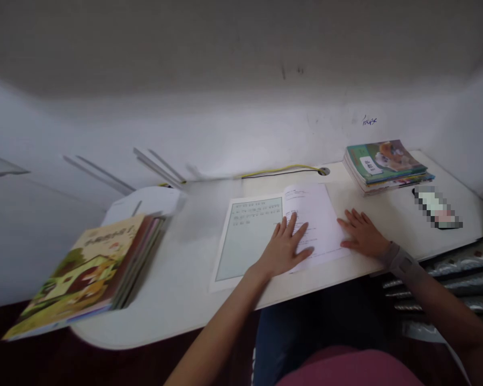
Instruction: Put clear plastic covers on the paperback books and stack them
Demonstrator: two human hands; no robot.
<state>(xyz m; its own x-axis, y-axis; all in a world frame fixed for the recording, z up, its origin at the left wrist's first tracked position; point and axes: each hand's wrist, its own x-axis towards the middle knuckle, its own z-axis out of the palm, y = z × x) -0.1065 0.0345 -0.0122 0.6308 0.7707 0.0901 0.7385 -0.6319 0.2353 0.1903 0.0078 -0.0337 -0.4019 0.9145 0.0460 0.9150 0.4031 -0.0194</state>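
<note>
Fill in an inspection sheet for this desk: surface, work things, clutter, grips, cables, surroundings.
Surface: white desk, curved front edge.
Job's things: open book, lying flat mid-desk.
Clutter: left stack of books juts past the desk's left edge; right stack sits at the back; blurred item lies beside it, cannot tell what it is.
Grips: left hand flat on the right page; right hand flat at that page's outer edge, grey wristband; both open, holding nothing.
Cables: one yellow and black cable runs along the back to a hole.
Surroundings: white wall with a small scribble.
</note>
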